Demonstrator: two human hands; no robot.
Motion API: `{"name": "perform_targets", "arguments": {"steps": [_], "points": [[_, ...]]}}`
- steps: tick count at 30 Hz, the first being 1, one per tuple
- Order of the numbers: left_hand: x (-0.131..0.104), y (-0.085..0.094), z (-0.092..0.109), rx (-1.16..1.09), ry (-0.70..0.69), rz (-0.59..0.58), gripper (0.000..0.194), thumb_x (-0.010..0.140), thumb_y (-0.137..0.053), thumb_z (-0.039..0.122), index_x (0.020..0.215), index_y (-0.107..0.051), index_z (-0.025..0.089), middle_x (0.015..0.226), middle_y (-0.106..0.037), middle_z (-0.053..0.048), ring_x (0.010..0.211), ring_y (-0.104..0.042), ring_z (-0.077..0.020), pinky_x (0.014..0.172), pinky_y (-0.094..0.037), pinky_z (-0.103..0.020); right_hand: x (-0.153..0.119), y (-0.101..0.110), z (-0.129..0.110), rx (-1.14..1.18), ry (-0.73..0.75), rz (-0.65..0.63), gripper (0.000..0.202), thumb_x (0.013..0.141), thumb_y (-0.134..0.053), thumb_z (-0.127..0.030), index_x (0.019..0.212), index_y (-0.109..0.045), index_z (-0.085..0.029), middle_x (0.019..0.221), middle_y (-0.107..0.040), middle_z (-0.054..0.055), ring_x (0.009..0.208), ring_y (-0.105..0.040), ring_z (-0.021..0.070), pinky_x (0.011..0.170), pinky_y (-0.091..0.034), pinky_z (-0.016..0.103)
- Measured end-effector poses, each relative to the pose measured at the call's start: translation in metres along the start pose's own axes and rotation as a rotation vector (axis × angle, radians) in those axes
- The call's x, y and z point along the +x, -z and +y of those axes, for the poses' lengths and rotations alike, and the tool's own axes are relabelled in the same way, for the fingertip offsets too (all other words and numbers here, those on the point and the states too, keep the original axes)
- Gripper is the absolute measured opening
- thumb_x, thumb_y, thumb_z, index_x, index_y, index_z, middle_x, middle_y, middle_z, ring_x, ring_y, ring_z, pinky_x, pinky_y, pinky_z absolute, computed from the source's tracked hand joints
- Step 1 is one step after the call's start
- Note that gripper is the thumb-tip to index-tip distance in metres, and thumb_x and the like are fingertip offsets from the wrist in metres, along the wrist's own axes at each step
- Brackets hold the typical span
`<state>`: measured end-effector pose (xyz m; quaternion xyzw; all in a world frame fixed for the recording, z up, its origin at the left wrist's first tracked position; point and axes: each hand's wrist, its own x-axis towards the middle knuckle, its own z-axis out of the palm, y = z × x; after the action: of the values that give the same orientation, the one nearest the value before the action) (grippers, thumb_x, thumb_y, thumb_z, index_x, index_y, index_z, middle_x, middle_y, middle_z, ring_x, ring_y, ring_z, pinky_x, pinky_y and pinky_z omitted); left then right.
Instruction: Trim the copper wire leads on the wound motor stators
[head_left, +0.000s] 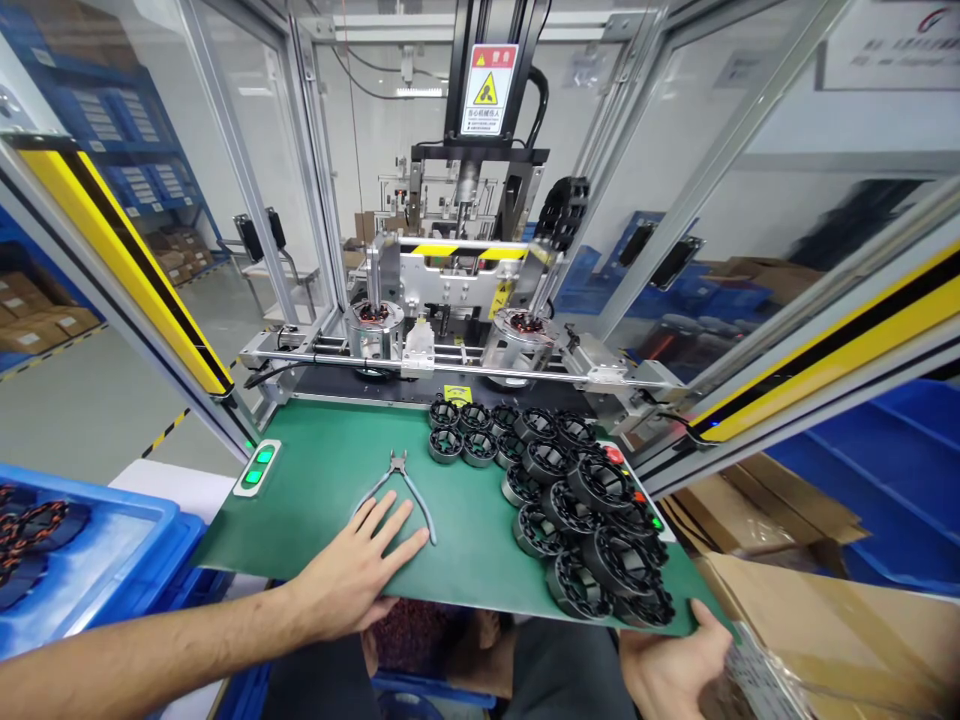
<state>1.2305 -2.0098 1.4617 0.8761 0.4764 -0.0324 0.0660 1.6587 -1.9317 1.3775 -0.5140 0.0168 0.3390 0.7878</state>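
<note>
My left hand (360, 565) lies on the green tabletop (315, 480) with its fingers spread. Its fingertips rest at the handles of a pair of diagonal cutters (398, 464), whose blue-grey handles are apart and whose jaws point away from me. At the near right corner, my right hand (679, 660) grips the tabletop's edge, thumb on top and fingers hidden underneath. Just beyond it stand several black ring-shaped stator cores (574, 585), some stacked. Two stators with copper windings, one on the left (376, 314) and one on the right (523, 322), sit in the machine's round metal fixtures.
A metal rail (450, 368) crosses the machine front. A green-lit button panel (259, 467) lies at left, and a red button (613, 455) at right behind the cores. Blue bins (135, 510) with wound stators stand left; cardboard boxes (840, 630) stand right. Yellow-black posts flank the tabletop.
</note>
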Motion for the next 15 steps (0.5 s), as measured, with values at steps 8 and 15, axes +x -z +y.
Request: {"name": "perform_targets", "arguments": {"steps": [8,15], "points": [[0.0,-0.0014,-0.0004,0.005,0.003,-0.014,0.116,0.088,-0.089,0.026,0.185,-0.026,0.031,0.192,-0.026,-0.022,0.178,-0.02,-0.0539,0.141,-0.027,-0.075,0.0021,0.0001,0.0024,0.04,0.007,0.039,0.021,0.059,-0.067,-0.032,0.079,-0.067,-0.026,0.104,-0.083,-0.001,0.101,-0.08,0.0185,0.056,-0.06,0.016],[-0.0003,-0.0002,-0.0002,0.012,0.002,-0.008,0.114,0.089,-0.088,0.026,0.185,-0.027,0.031,0.192,-0.027,-0.022,0.178,-0.022,-0.053,0.141,-0.028,-0.075,0.0076,0.0055,0.0045,-0.02,0.028,-0.039,0.024,0.061,-0.066,-0.039,0.083,-0.062,-0.028,0.098,-0.081,-0.002,0.11,-0.08,0.0236,0.081,-0.071,0.029]]}}
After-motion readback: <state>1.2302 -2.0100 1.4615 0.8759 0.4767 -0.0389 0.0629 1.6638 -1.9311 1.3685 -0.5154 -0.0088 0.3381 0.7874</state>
